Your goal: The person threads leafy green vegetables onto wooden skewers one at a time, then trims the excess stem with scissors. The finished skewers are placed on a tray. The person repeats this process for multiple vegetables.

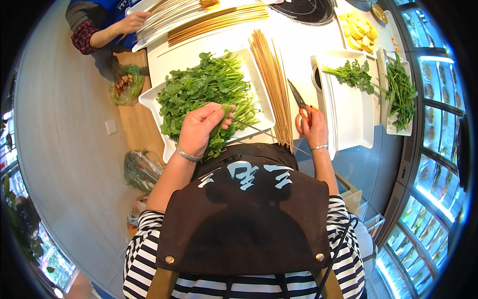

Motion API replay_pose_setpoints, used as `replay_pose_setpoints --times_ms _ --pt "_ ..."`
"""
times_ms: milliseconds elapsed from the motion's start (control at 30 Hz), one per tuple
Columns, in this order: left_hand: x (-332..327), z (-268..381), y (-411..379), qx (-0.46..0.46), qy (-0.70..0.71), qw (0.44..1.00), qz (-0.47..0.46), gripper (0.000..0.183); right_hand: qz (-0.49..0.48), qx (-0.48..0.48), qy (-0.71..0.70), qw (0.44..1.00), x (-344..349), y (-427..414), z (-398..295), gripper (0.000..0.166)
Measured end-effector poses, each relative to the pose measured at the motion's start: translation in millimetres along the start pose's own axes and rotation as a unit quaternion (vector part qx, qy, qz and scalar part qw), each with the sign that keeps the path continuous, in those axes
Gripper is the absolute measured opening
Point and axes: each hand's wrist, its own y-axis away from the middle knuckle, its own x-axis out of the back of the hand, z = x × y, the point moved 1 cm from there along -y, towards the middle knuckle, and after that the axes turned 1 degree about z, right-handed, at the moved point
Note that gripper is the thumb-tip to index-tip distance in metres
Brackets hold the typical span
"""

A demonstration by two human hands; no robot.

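My left hand (201, 125) pinches a bundle of green coriander stems (220, 121), its leaves hanging below the fingers. A thin skewer (261, 131) runs from the bundle down to the right. My right hand (316, 128) has its fingers on the orange handles of a pair of scissors (298, 96), whose blades point away from me toward the upper left. Behind my left hand, a white tray (266, 100) holds a large heap of coriander (203, 84). Bamboo skewers (272, 82) lie in a loose bundle between that tray and the scissors.
Another person's hand (132, 23) reaches to skewers in a tray at the upper left. On the right, a white tray (347, 130) holds skewered coriander (353, 73). Beyond it are a tray of leafy greens (400, 93) and cut corn (358, 31). A bag of greens (142, 170) lies left.
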Motion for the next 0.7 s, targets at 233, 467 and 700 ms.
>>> replay_pose_setpoints --times_ms 233,467,700 --pt "3 1 -2 -0.002 0.031 0.999 0.014 0.029 -0.28 -0.017 -0.391 0.876 53 17 -84 0.045" --pt "3 8 -2 0.013 0.018 0.999 0.028 0.03 -0.21 0.079 -0.319 0.921 82 11 -110 0.022" --pt "9 8 -6 0.062 -0.006 0.998 0.022 0.027 -0.261 -0.012 -0.375 0.889 86 17 -108 0.019"
